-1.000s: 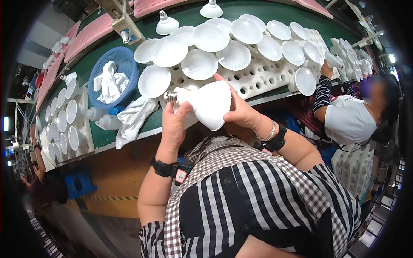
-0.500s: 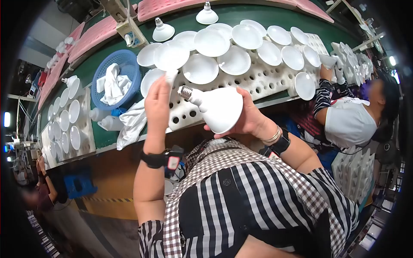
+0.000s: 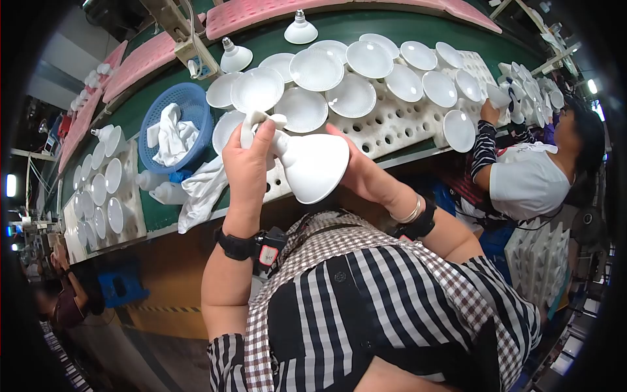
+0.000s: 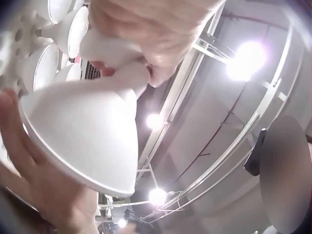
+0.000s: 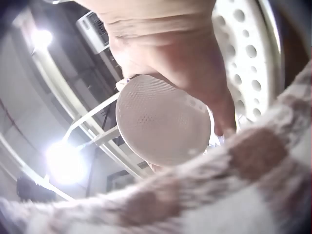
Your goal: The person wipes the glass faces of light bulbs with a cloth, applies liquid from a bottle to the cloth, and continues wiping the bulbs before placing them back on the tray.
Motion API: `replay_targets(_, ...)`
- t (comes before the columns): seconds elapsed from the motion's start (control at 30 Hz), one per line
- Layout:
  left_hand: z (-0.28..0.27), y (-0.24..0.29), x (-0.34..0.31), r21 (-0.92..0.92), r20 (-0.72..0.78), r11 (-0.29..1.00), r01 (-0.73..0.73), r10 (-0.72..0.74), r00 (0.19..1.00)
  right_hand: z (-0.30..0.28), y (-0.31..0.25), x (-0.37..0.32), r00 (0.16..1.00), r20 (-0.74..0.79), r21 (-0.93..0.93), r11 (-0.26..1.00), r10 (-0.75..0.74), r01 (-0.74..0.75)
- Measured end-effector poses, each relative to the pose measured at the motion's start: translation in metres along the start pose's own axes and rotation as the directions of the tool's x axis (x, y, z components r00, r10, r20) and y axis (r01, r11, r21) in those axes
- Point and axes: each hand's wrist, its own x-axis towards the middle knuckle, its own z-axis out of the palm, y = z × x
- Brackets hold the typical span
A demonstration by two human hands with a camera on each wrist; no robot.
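Observation:
A white cone-shaped lamp (image 3: 317, 168) hangs tilted between the hands, its wide face toward the lower right. My left hand (image 3: 245, 173) pinches a folded white cloth (image 3: 250, 129) around the lamp's narrow end, hiding its metal screw base. Against the wide part rests my right hand (image 3: 372, 176), fingers fairly straight. In the left wrist view, the right hand (image 4: 53, 190) lies along the side of the lamp (image 4: 87, 131), and the left hand (image 4: 151, 34) covers the neck. The right wrist view shows the lamp's textured round face (image 5: 163, 119) beside the right hand (image 5: 170, 53).
Several white lamps (image 3: 317, 68) lie face up on a holed white tray (image 3: 392, 127) behind the hands. A blue basket (image 3: 147, 124) with white cloths stands left, near a draped cloth (image 3: 202, 193) and bottles (image 3: 168, 193). Another person (image 3: 532, 176) works at the right.
The left hand has brought the white cloth down onto the lamp's screw base, which was bare before. The lamp has shifted slightly left, and the right hand's fingers have straightened along its side.

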Motion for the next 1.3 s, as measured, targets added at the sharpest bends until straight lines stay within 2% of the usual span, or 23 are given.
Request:
replay_targets(0.03, 0.003, 0.001, 0.001, 0.000, 0.001, 1.000, -0.003, 0.003, 1.000, 0.002, 0.001, -0.002, 0.974, -0.023, -0.372, 0.907, -0.225, 0.200)
replay_targets(0.07, 0.006, 0.002, 0.001, -0.019, -0.022, 1.000, 0.011, -0.012, 1.000, -0.001, 0.003, -0.003, 0.966, 0.000, -0.291, 0.924, -0.258, 0.247)
replay_targets(0.23, 0.017, -0.003, 0.004, 0.059, -0.011, 0.997, 0.056, -0.055, 0.998, -0.013, 0.012, 0.004, 0.944, -0.043, -0.344, 0.892, -0.326, 0.293)
replay_targets(0.3, 0.018, -0.005, 0.009, 0.088, 0.072, 0.995, -0.045, 0.039, 0.997, -0.012, 0.011, 0.006, 0.977, -0.082, 0.126, 0.970, -0.198, 0.207)
replay_targets(0.33, 0.016, -0.001, 0.007, 0.090, 0.079, 0.993, -0.075, 0.068, 0.995, -0.008, 0.007, 0.006, 0.980, -0.072, 0.218, 0.956, -0.185, 0.197)
replay_targets(0.37, 0.004, -0.002, 0.009, -0.030, 0.117, 0.999, 0.035, -0.032, 0.993, -0.012, 0.003, 0.008, 0.987, 0.008, 0.260, 0.953, -0.162, 0.154)
replay_targets(0.43, -0.007, 0.004, 0.011, 0.048, -0.010, 0.984, -0.172, 0.172, 0.985, -0.014, -0.005, 0.007, 0.988, 0.127, 0.445, 0.895, -0.093, 0.027)
replay_targets(0.47, -0.010, 0.011, 0.010, 0.126, 0.027, 0.949, -0.289, 0.288, 0.957, -0.013, -0.006, 0.006, 0.987, 0.127, 0.441, 0.897, -0.100, 0.035)
replay_targets(0.5, -0.008, 0.016, 0.009, 0.122, 0.029, 0.948, -0.294, 0.293, 0.956, -0.012, -0.006, 0.006, 0.989, 0.128, 0.442, 0.897, -0.080, 0.016)
replay_targets(0.53, -0.003, 0.021, 0.004, 0.434, 0.167, 0.718, -0.543, 0.529, 0.832, -0.011, -0.005, 0.005, 0.990, 0.128, 0.445, 0.896, -0.055, -0.008)
replay_targets(0.57, 0.003, 0.027, -0.002, 0.640, 0.370, 0.336, -0.691, 0.653, 0.660, -0.009, -0.004, 0.004, 0.991, 0.126, 0.443, 0.896, -0.049, -0.012)
replay_targets(0.63, 0.018, 0.036, -0.010, 0.586, 0.603, 0.185, -0.789, 0.551, 0.577, -0.005, -0.002, 0.004, 0.980, 0.189, 0.510, 0.859, -0.058, -0.047)
replay_targets(0.73, 0.003, 0.027, 0.011, 0.611, 0.603, 0.219, -0.761, 0.493, 0.627, -0.019, 0.007, 0.008, 0.978, 0.203, 0.499, 0.864, -0.040, -0.068)
replay_targets(0.77, -0.006, 0.013, 0.016, 0.565, 0.484, 0.559, -0.607, 0.372, 0.792, -0.022, 0.007, 0.008, 0.979, 0.202, 0.465, 0.883, -0.031, -0.068)
replay_targets(0.8, -0.010, 0.007, 0.021, 0.452, 0.390, 0.816, -0.361, 0.184, 0.902, -0.017, 0.002, 0.008, 0.976, 0.216, 0.482, 0.873, -0.035, -0.075)
replay_targets(0.83, -0.014, 0.005, 0.023, 0.447, 0.401, 0.816, -0.366, 0.182, 0.898, -0.015, 0.001, 0.009, 0.977, 0.207, 0.484, 0.873, -0.045, -0.063)
replay_targets(0.9, -0.017, 0.008, 0.022, 0.307, 0.334, 0.951, -0.026, -0.082, 0.939, -0.015, -0.002, 0.010, 0.975, 0.210, 0.436, 0.900, -0.073, -0.027)
replay_targets(0.93, -0.019, 0.013, 0.024, 0.230, 0.376, 0.966, 0.115, -0.198, 0.905, -0.013, -0.004, 0.011, 0.973, 0.209, 0.429, 0.903, -0.094, -0.005)
replay_targets(1.07, -0.005, 0.021, 0.031, 0.006, 0.487, 0.989, 0.149, -0.132, 0.863, -0.015, -0.006, 0.010, 0.985, 0.154, 0.419, 0.908, -0.084, 0.012)
replay_targets(1.1, -0.001, 0.026, 0.034, 0.031, 0.544, 0.993, 0.114, -0.112, 0.831, -0.016, -0.006, 0.010, 0.985, 0.150, 0.420, 0.908, -0.089, 0.018)
replay_targets(1.17, 0.021, 0.036, 0.033, 0.246, 0.592, 0.951, -0.188, 0.006, 0.806, -0.020, -0.011, 0.011, 0.990, 0.124, 0.406, 0.914, -0.065, 0.009)
replay_targets(1.2, 0.029, 0.042, 0.038, 0.396, 0.614, 0.896, -0.199, -0.098, 0.784, -0.025, -0.016, 0.011, 0.990, 0.139, 0.402, 0.915, -0.034, -0.025)
replay_targets(1.3, 0.060, 0.062, 0.057, 0.434, 0.570, 0.895, -0.101, -0.186, 0.800, -0.045, -0.039, 0.019, 0.969, 0.243, 0.426, 0.893, 0.040, -0.144)
